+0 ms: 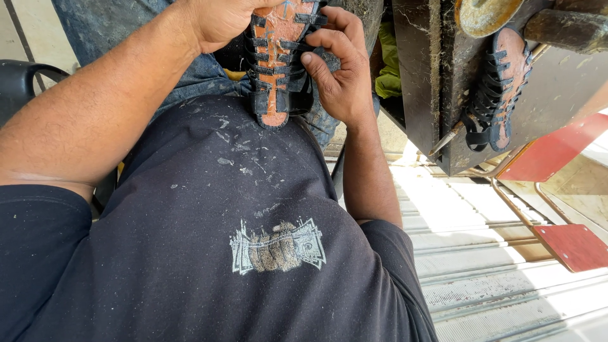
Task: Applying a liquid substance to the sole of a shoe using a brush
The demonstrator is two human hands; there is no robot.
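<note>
Held against the lap at the far middle, the strapped sandal upper [278, 63] sits clamped by the left hand [221, 22] while the right hand [339, 69] fingers pinch a strap; keep tension even.

Sandal sole [278, 57] cut off at the top edge, left hand [218, 19] half out of frame, fingertips of right hand [339, 69] tucked behind the straps.

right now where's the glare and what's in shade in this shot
Head view: sun blows out the pale ribbed floor at lower right; the dark shirt, both hands and the held sandal sit in even shade, sharp; the second sandal is half sunlit.
</note>
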